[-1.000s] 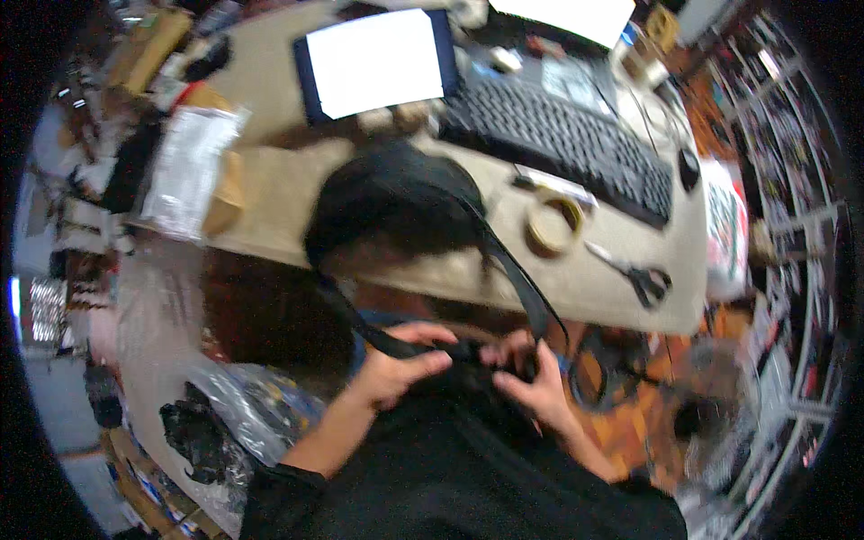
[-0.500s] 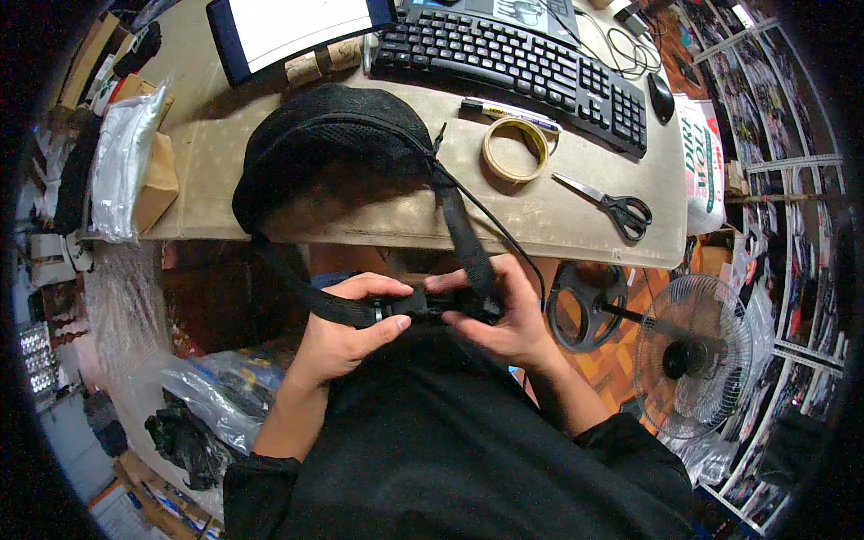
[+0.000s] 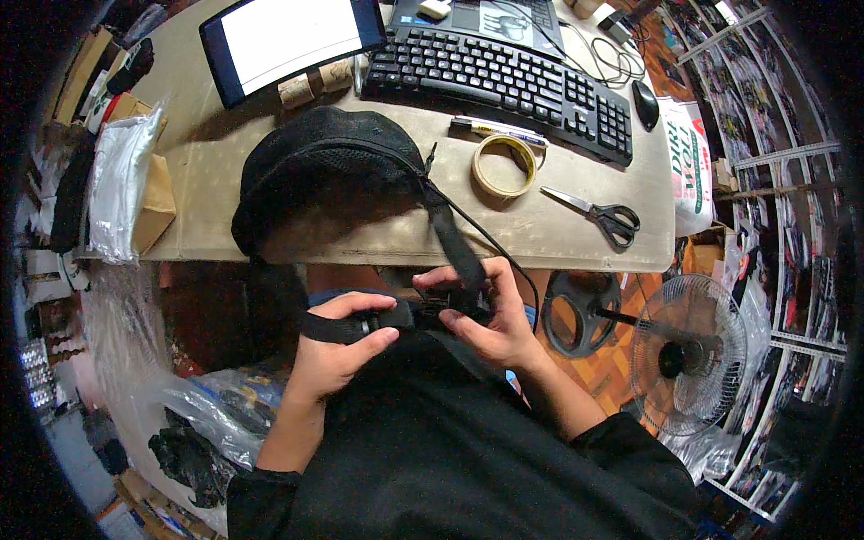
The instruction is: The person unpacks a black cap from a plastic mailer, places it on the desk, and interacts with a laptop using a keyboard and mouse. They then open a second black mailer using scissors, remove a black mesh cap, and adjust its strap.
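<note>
Just past the table's front edge, my left hand pinches the dark left half of a black buckle between thumb and fingers. A black strap runs from it around that hand. Opposite, my right hand is curled around the other buckle half, where a second strap comes down. Thin dark prongs seem to lie between the halves; I cannot tell whether they are engaged. Both straps lead up to a rounded black mesh bag at the table edge, with a thin cord hanging from its right end.
On the table are a tape roll, scissors, a marker, a keyboard, a mouse and a tablet. Plastic-wrapped packages stand at left. A fan stands at lower right.
The view has shifted, so the table sits lower and slightly left. My fingertips have moved slightly apart at the buckle, showing more between its halves; both hands keep hold.
</note>
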A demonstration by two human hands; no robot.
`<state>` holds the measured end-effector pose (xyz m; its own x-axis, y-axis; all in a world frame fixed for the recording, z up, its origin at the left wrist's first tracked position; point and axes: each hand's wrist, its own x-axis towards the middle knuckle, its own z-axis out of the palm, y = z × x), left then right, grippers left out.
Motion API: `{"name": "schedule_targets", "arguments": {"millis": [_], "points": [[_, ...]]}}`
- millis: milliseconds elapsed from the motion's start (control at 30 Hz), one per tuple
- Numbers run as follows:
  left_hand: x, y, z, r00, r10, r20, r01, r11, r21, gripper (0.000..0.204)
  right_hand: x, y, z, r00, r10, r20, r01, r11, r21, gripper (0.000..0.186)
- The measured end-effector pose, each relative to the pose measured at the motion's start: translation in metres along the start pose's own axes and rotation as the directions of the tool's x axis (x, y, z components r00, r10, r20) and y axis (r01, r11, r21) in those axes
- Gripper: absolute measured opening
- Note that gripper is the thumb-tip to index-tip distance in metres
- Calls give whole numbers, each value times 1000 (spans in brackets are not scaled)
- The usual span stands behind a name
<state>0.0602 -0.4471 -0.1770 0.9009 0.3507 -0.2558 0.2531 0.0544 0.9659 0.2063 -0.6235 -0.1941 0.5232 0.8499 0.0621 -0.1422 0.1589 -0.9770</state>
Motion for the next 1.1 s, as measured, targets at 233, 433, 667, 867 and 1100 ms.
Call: {"name": "schedule_targets", "arguments": {"millis": [233,433,667,867,1100], "points": [[3,-4,3,999,36,16,-35,994,-101,41,-3,16,4,991,-106,77,103,994,40,47],[4,-1,-1,981,29,194,-38,998,43,34,2,0,-2,966,11,259,30,988,-152,48],[2,2,-6,994,-17,107,22,999,-42,33,4,-3,-6,969,-3,245,15,999,-47,44],[4,-2,-6,983,126,130,-135,988,68,34,2,-9,-5,947,116,300,-58,979,-195,46],[7,-7,0,983,17,180,-22,999,25,37,4,7,4,948,34,318,1,994,-111,50]]}}
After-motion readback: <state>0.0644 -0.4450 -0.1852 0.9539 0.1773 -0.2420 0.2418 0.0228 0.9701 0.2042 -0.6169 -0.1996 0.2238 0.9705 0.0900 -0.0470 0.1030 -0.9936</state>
